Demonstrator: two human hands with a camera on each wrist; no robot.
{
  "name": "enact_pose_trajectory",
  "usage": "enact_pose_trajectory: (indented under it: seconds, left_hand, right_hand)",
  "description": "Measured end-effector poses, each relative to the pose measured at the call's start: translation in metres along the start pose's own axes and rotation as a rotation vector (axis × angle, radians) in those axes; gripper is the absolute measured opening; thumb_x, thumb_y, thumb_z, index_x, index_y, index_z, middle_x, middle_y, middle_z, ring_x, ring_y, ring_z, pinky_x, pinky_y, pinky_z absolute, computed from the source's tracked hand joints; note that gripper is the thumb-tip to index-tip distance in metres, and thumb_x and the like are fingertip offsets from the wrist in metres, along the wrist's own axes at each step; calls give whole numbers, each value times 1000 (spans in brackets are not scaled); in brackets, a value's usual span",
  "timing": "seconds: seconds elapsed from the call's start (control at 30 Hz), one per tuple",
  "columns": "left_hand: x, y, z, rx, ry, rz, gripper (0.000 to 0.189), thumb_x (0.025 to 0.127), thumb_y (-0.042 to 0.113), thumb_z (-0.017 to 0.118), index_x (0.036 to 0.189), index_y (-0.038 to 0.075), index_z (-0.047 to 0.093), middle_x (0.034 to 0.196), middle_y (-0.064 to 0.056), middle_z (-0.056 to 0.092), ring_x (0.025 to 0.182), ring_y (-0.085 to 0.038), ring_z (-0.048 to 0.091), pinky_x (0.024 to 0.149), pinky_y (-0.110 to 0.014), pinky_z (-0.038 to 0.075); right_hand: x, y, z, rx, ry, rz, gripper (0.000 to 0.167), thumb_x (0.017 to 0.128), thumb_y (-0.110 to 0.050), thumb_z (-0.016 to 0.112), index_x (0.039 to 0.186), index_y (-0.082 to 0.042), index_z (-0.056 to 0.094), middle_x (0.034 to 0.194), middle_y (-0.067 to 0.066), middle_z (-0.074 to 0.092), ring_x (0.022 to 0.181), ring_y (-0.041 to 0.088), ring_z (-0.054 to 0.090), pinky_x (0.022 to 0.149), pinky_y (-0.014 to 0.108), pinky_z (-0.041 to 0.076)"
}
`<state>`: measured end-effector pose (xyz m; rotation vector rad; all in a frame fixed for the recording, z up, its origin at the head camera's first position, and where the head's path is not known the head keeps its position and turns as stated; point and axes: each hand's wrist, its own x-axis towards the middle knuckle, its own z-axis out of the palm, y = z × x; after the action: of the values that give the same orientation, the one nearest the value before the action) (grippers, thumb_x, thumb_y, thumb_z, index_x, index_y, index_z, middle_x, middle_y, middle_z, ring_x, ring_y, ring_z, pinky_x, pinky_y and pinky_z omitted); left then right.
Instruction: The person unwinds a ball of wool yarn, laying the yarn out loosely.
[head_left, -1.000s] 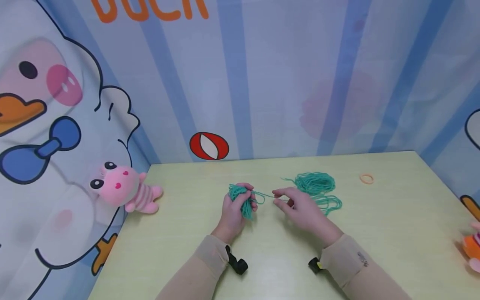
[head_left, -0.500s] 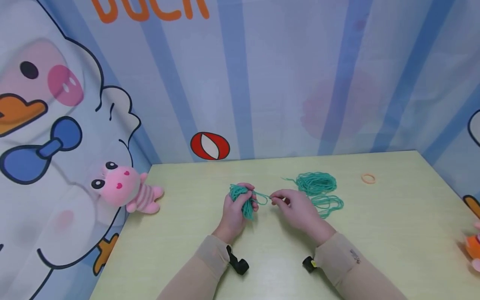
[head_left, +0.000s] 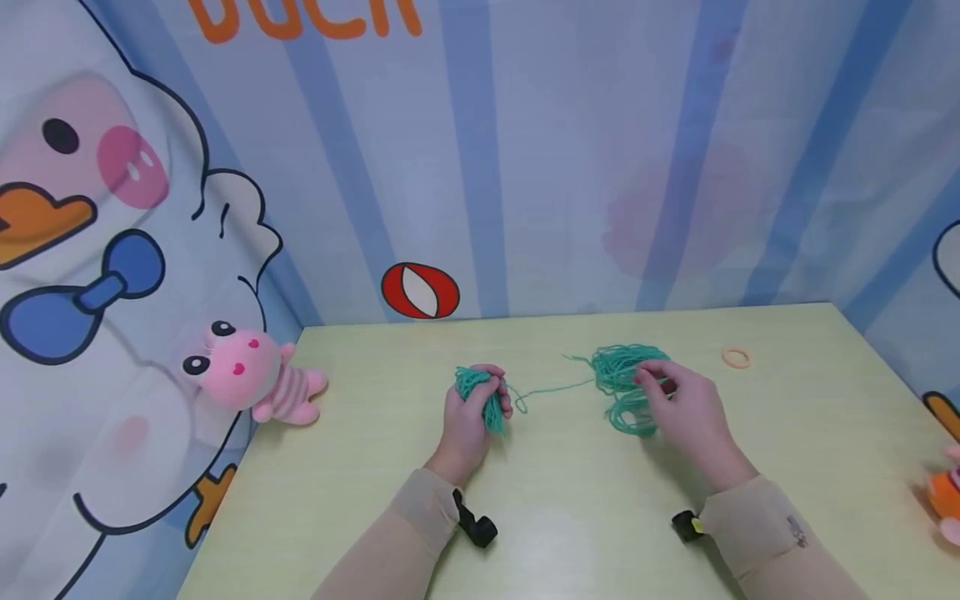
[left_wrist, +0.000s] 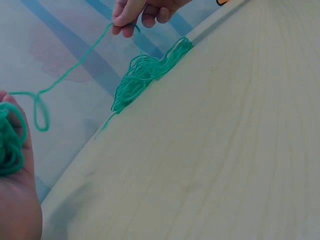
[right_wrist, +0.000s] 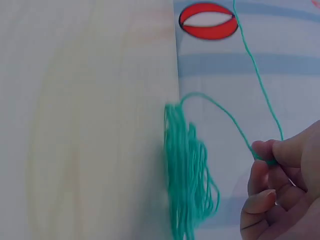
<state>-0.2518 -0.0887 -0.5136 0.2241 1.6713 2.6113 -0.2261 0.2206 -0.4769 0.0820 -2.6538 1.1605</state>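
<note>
My left hand (head_left: 468, 417) grips a bundle of green yarn (head_left: 472, 385), thumb across it. From that bundle a single strand (head_left: 555, 389) with a small loop near the left fingers runs across to my right hand (head_left: 686, 408). In the right wrist view, my right thumb and fingertips pinch this strand above the table. Past the pinch it curves down to a loose pile of green yarn (right_wrist: 187, 175). That pile (head_left: 626, 367) lies on the table, partly behind the right hand in the head view.
An orange ring (head_left: 736, 357) lies at the back right of the pale table (head_left: 570, 517). A pink striped plush toy (head_left: 255, 371) sits at the left edge, and part of an orange and pink toy (head_left: 947, 496) shows at the right edge. A printed cloth (head_left: 555, 167) hangs behind.
My right hand first came slightly nearer the left hand, then moved right to over the yarn pile. The strand between the hands is now much longer. My left hand stays nearly still.
</note>
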Motion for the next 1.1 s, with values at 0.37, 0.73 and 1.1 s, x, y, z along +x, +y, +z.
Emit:
enact_pose_trajectory:
  seconds: [0.37, 0.73, 1.1]
  left_hand:
    - [0, 0, 0, -10, 28, 22, 11, 109, 13, 57, 108, 7, 65, 88, -4, 64, 72, -14, 62, 67, -24, 59]
    - [0, 1, -1, -17, -32, -7, 11, 110, 13, 56, 111, 7, 65, 91, -4, 66, 72, -14, 64, 68, -24, 61]
    - [-1, 0, -1, 9, -104, -10, 14, 112, 17, 55, 115, 7, 64, 94, -1, 69, 74, -12, 66, 71, -24, 63]
  right_hand:
    - [-1, 44, -30, -123, -51, 184, 42, 113, -33, 58, 134, -2, 75, 131, 27, 75, 104, 43, 72, 80, 49, 59]
    - [-3, 39, -18, -166, -88, 155, 46, 110, -30, 60, 144, 1, 65, 132, 31, 65, 106, 46, 65, 83, 53, 55]
    - [-11, -24, 39, 76, -163, -163, 35, 109, -20, 68, 143, -9, 71, 135, 15, 74, 90, 16, 69, 69, 26, 56]
